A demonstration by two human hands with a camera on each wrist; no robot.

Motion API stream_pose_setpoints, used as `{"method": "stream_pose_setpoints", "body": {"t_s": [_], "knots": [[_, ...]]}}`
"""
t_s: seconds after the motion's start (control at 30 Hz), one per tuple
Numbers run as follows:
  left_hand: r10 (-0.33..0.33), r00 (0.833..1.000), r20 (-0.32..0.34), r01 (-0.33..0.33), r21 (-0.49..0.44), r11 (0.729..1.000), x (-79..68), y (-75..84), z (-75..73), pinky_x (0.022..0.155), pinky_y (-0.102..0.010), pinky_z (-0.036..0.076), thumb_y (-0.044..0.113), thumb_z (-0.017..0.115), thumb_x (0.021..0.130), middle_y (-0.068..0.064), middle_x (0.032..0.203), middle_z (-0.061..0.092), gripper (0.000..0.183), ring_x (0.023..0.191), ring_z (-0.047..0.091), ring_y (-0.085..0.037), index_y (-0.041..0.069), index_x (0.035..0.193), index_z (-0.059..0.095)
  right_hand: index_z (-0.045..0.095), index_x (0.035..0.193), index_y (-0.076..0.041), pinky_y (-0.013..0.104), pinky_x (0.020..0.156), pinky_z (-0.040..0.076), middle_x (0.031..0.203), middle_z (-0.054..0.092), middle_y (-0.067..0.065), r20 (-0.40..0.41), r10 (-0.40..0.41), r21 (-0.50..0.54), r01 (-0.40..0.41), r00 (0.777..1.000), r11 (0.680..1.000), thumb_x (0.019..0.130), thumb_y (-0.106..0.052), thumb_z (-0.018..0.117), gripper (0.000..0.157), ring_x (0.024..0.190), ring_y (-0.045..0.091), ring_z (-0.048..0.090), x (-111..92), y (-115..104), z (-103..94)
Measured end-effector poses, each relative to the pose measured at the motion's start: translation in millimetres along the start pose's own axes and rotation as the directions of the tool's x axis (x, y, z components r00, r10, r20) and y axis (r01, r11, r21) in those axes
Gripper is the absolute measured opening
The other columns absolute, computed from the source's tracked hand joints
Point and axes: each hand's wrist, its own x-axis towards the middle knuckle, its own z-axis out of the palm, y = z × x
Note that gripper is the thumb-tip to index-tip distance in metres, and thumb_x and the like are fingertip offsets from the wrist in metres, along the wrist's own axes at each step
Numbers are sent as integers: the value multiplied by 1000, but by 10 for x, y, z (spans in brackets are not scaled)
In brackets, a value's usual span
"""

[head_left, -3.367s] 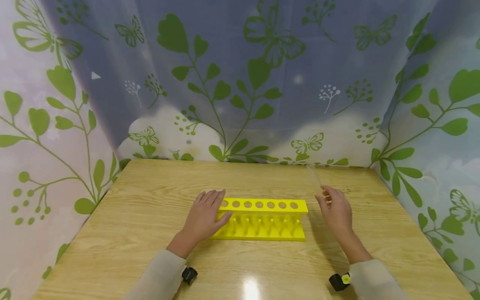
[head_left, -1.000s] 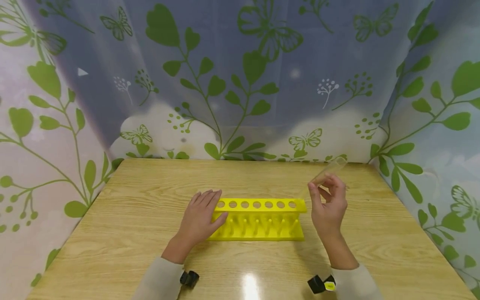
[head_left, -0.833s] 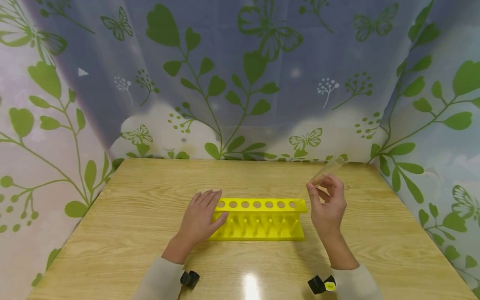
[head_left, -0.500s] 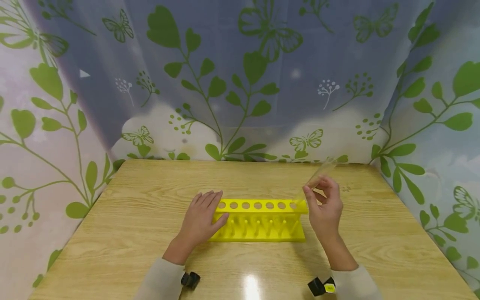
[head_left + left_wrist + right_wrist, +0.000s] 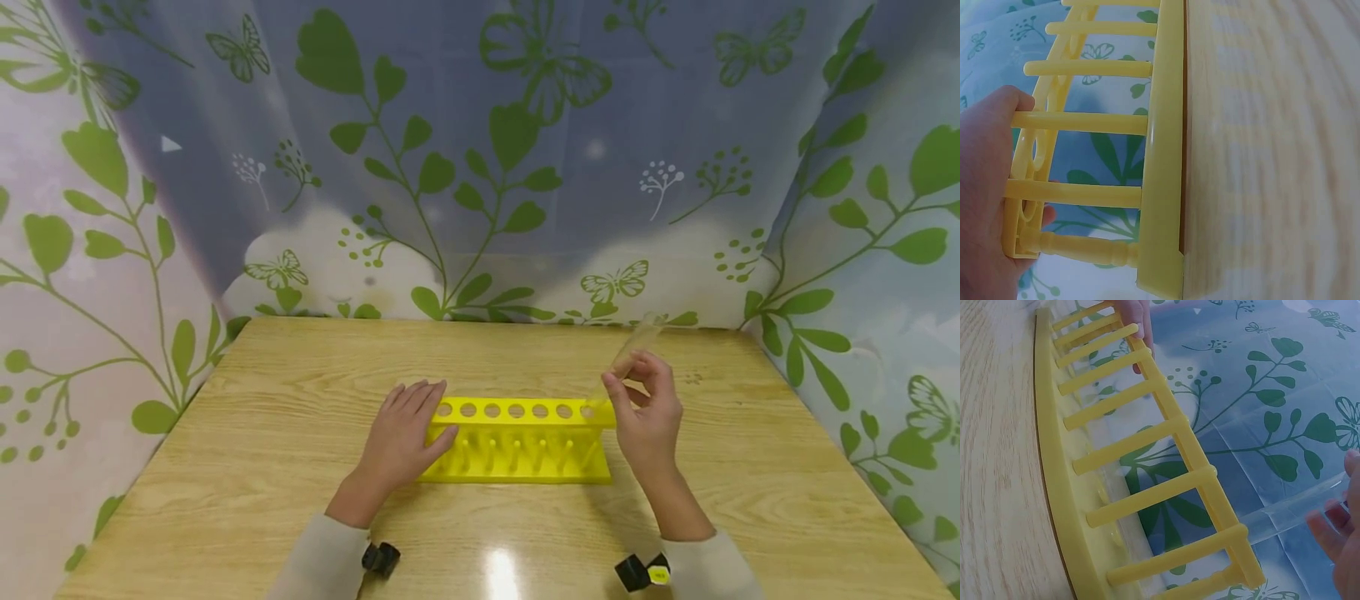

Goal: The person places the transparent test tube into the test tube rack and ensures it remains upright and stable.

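A yellow test tube rack [image 5: 517, 478] with a row of round holes and a row of pegs stands on the table. My left hand [image 5: 405, 433] holds its left end; in the left wrist view the thumb lies on the near side of the rack [image 5: 1163, 156] and fingertips show behind its top bar. Between thumb and fingers my right hand [image 5: 651, 417] pinches a clear test tube [image 5: 641, 337]. The tube leans up to the right, its lower end at the rightmost hole. In the right wrist view the tube [image 5: 1291, 512] meets the top bar; how deep it sits is unclear.
The wooden table [image 5: 300, 367] runs back to a patterned curtain [image 5: 450, 167] with leaves and butterflies, which also covers both sides. A glare spot [image 5: 501, 575] lies near the front. Both wrists carry a small black device.
The right hand has brought the test tube left from beside the rack to its rightmost hole, tilting it on the way. Lately it shifted slightly left. The left hand stays on the rack.
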Motion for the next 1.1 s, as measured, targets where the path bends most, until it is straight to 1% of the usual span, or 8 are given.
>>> {"method": "stream_pose_setpoints", "body": {"t_s": [0.13, 0.3, 0.53, 0.67, 0.83, 0.9, 0.97, 1.1], "knots": [[-3, 1000, 2, 3, 0, 1000, -12, 2, -8, 112, -51, 30, 43, 58, 94, -11, 136, 56, 61, 128, 49, -29, 4, 141, 51, 48, 119, 14, 11, 74, 52, 91, 57, 16, 15, 24, -9, -24, 1000, 1000, 81, 20, 64, 41, 90, -2, 59, -3, -30, 9], [-3, 1000, 4, 3, -1, 1000, -11, 1, -2, 112, -51, 30, 43, 58, 94, -11, 136, 57, 61, 128, 49, -29, 4, 141, 51, 48, 115, 17, 10, 73, 52, 89, 56, 22, 26, 4, -16, -4, 1000, 1000, 80, 23, 63, 38, 89, -3, 59, -1, -71, 24], [-7, 1000, 6, 7, -4, 1000, -10, 9, -12, 113, -51, 29, 43, 59, 94, -11, 137, 56, 62, 129, 48, -29, 5, 141, 50, 53, 118, 10, 10, 73, 51, 90, 59, 16, 30, 1, -29, 0, 1000, 1000, 85, 14, 64, 35, 88, -5, 60, -16, -24, 16], [-1, 1000, -9, 1, -12, 1000, -10, 12, -18, 112, -51, 30, 41, 60, 93, -11, 136, 57, 61, 128, 49, -30, 3, 140, 51, 54, 118, 9, 10, 72, 52, 90, 60, 14, 36, -16, -21, 17, 999, 1000, 90, 6, 63, 30, 87, -5, 61, -30, 9, 14], [2, 1000, -13, -2, 0, 1000, -16, 7, -10, 111, -52, 31, 41, 61, 92, -11, 135, 57, 61, 127, 50, -30, 3, 140, 51, 54, 117, 11, 10, 73, 52, 90, 60, 13, 44, -9, -21, 9, 999, 1000, 92, -2, 63, 29, 87, -4, 61, -42, 38, 16], [-2, 1000, -4, 2, 2, 1000, -18, 4, -6, 112, -51, 30, 42, 60, 93, -11, 135, 57, 62, 128, 49, -30, 4, 140, 51, 54, 116, 11, 10, 74, 52, 89, 60, 13, 44, -9, -23, 10, 999, 1000, 92, -2, 63, 29, 88, -4, 61, -43, 44, 16], [-6, 1000, 2, 6, 1, 1000, -20, 4, -4, 112, -51, 30, 42, 59, 93, -11, 136, 56, 62, 128, 49, -30, 4, 141, 50, 54, 116, 12, 10, 74, 51, 89, 60, 15, 43, -10, -30, 12, 999, 999, 90, 5, 63, 28, 87, -4, 60, -32, -9, 22], [-7, 1000, 3, 7, -6, 1000, -17, 7, -8, 113, -51, 29, 42, 60, 93, -11, 136, 56, 63, 128, 48, -30, 3, 141, 50, 54, 116, 13, 9, 75, 51, 89, 60, 18, 40, -8, -41, 9, 999, 999, 86, 13, 63, 31, 87, -4, 59, -35, -1, 30]]}}
